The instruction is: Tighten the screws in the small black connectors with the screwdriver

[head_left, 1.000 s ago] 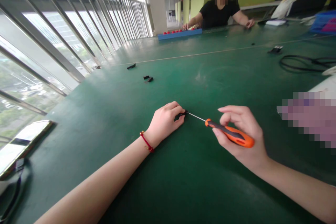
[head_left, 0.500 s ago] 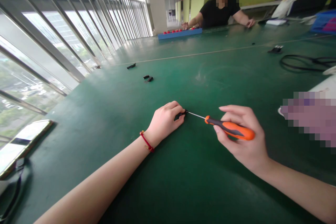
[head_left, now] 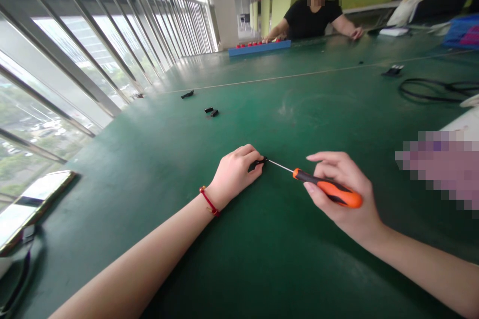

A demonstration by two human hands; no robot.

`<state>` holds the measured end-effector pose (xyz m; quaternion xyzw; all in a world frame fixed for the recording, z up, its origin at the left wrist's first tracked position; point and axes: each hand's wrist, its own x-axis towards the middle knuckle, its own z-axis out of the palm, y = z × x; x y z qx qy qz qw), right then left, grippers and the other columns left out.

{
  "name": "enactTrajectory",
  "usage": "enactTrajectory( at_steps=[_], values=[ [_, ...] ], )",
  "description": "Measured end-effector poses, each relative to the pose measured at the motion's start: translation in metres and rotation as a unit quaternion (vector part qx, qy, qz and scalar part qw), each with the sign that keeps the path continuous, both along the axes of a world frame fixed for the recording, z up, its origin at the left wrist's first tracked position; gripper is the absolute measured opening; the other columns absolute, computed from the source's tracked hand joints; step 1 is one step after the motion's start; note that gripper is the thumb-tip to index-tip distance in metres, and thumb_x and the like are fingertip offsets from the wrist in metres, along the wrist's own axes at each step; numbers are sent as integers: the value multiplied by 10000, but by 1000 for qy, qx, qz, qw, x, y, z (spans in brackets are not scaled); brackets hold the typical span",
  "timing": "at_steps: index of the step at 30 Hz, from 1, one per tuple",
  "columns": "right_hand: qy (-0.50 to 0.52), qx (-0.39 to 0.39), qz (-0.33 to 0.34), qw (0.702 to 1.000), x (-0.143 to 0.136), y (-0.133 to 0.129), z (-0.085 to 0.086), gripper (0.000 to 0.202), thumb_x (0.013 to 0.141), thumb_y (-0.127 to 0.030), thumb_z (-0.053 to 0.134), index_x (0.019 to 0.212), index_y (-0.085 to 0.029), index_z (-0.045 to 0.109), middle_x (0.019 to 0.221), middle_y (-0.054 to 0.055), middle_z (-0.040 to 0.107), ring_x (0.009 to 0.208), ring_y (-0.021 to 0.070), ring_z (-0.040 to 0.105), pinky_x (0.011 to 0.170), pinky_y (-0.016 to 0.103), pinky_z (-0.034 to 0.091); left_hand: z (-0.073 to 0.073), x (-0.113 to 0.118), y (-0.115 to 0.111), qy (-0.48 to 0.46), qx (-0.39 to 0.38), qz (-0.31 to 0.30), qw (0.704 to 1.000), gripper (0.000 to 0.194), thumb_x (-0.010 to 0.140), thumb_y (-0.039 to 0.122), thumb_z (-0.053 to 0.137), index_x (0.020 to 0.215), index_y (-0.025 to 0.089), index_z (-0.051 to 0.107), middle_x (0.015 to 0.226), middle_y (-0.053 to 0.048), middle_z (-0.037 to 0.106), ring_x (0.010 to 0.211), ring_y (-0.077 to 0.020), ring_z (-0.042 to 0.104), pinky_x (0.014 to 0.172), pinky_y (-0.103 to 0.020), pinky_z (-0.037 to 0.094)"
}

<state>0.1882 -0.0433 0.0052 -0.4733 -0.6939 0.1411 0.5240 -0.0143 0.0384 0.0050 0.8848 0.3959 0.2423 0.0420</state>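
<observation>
My left hand (head_left: 234, 173) rests on the green table (head_left: 284, 249) and pinches a small black part (head_left: 258, 163) between thumb and fingers; most of the part is hidden by the fingers. My right hand (head_left: 342, 194) holds an orange and black screwdriver (head_left: 329, 190) by its handle. The thin metal shaft points left, and its tip meets the black part. A red cord circles my left wrist.
Small black parts (head_left: 211, 111) and another one (head_left: 187, 94) lie farther back on the left. A black cable loop (head_left: 434, 89) lies at right. A phone (head_left: 33, 204) sits at the left edge by the window railing. A person in black sits across the table behind a blue tray (head_left: 260, 48).
My right hand has turned the screwdriver handle slightly, tilting it up and then back down. My left hand and the black part stay in place.
</observation>
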Motion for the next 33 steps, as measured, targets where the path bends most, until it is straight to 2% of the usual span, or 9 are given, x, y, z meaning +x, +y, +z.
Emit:
enactTrajectory(
  at_steps=[2,6,11,16,21,24,26,30,33],
  values=[
    [-19,-1,-10,1000,0,0,0,239,768,-174,615,985,-235,536,602,-41,529,572,137,545,599,295,479,0,0,0,-1,2,1,1000,126,823,193,529,856,171,648,928,-33,647,806,-142,616,695,-236,492],
    [47,40,-14,998,0,0,-1,369,726,-133,623,1058,-227,494,816,9,561,707,149,593,664,295,516,0,0,0,-2,4,-1,1000,126,822,192,529,861,173,647,925,-36,646,808,-143,616,700,-236,493],
    [-23,-6,-5,1000,0,-1,0,235,757,-188,626,967,-239,533,631,-26,550,626,154,583,612,292,501,-1,0,0,-1,3,-1,1000,126,825,195,525,861,173,644,928,-35,645,805,-141,616,690,-233,493],
    [38,29,-9,999,-1,0,0,387,730,-139,618,1081,-233,486,783,3,557,682,157,592,653,308,521,-1,0,1,-2,4,-2,1000,125,824,195,525,855,173,644,926,-37,644,808,-142,615,699,-236,495],
    [-25,-2,-5,1000,0,0,-1,226,760,-162,619,957,-239,538,652,-18,552,665,162,593,607,288,498,0,0,1,0,-1,-1,1000,126,824,193,525,860,173,644,935,-36,645,812,-143,614,700,-236,496],
    [20,46,-23,998,0,0,-1,333,730,-126,625,1028,-229,520,799,9,568,720,155,596,671,297,516,0,0,0,1,0,0,1000,126,823,195,528,864,172,645,934,-38,645,809,-143,614,700,-237,496],
    [33,32,-8,999,0,1,0,378,727,-134,625,1072,-225,499,785,3,550,702,154,586,674,306,518,0,0,0,1,1,0,1000,125,822,196,528,862,173,645,933,-39,644,808,-142,614,700,-237,496],
    [-24,-6,4,1000,0,0,0,207,764,-175,621,944,-240,543,635,-23,569,673,165,604,642,298,507,-1,0,1,0,1,-1,1000,125,822,191,525,859,175,644,930,-37,643,809,-141,615,702,-236,497],
    [10,41,-21,999,-1,0,0,280,743,-150,626,994,-236,536,776,10,600,734,167,617,661,296,522,-1,0,1,0,3,-2,1000,125,822,190,525,860,175,643,926,-38,643,808,-143,615,698,-237,497]
  ],
)
